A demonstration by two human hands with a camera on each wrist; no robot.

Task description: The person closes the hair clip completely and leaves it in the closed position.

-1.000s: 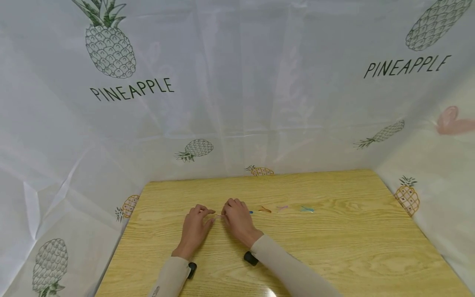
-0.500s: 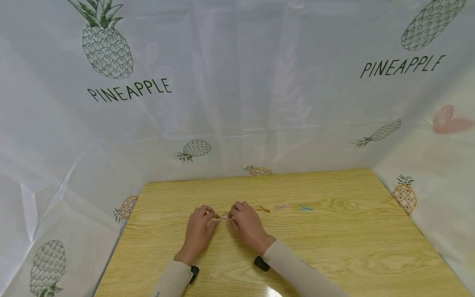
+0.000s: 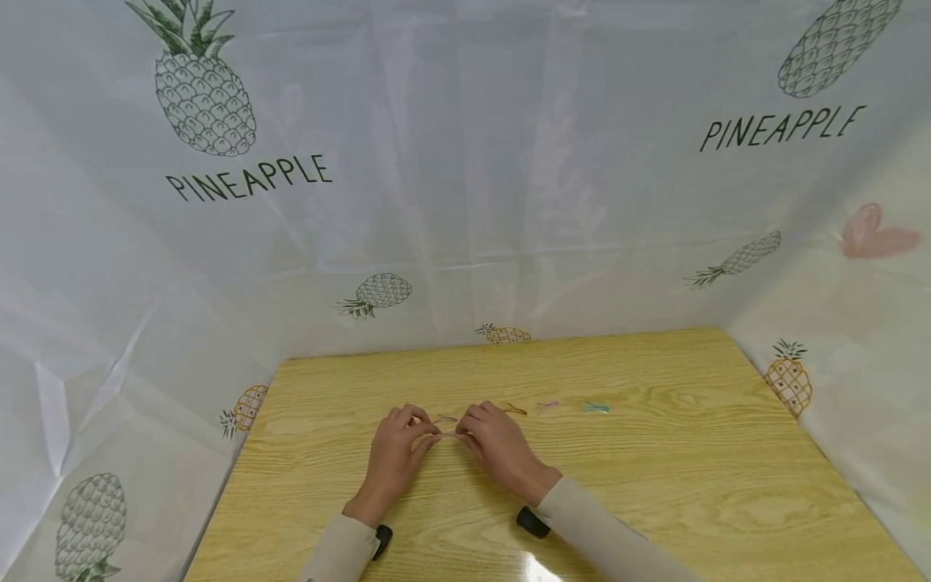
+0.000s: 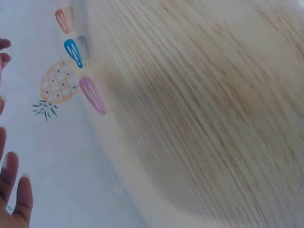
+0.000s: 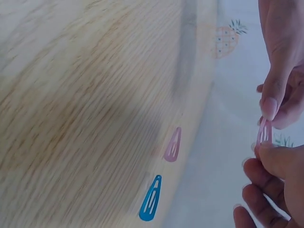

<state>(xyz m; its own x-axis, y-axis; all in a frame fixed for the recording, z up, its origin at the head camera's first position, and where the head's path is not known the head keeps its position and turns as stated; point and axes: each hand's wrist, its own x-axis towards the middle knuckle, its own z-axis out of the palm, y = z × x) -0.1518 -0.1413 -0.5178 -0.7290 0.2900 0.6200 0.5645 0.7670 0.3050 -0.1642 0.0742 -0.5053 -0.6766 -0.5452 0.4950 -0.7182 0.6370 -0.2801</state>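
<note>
Both hands meet at the middle left of the table, holding a pink snap hair clip (image 5: 264, 132) between them. My left hand (image 3: 393, 453) pinches its narrow end; the thumb and fingers of my right hand (image 3: 502, 449) pinch the wide end. On the table just beyond the fingers lies a mauve-pink snap clip (image 4: 92, 96). Beside it is a blue snap clip (image 5: 150, 199), hidden behind my right hand in the head view. Farther right in the row lies an orange snap clip (image 3: 516, 410).
To the right, the row continues with another pink clip (image 3: 549, 406) and a teal clip (image 3: 596, 407). The wood-grain table (image 3: 655, 485) ends at a pale curtain (image 3: 465, 202) with pineapple prints, which also hangs along both sides.
Both hands have moved right and slightly nearer, the right hand more. My left thumb and fingers have closed together on the clip. The mauve-pink clip now shows beyond the hands; the blue one is covered.
</note>
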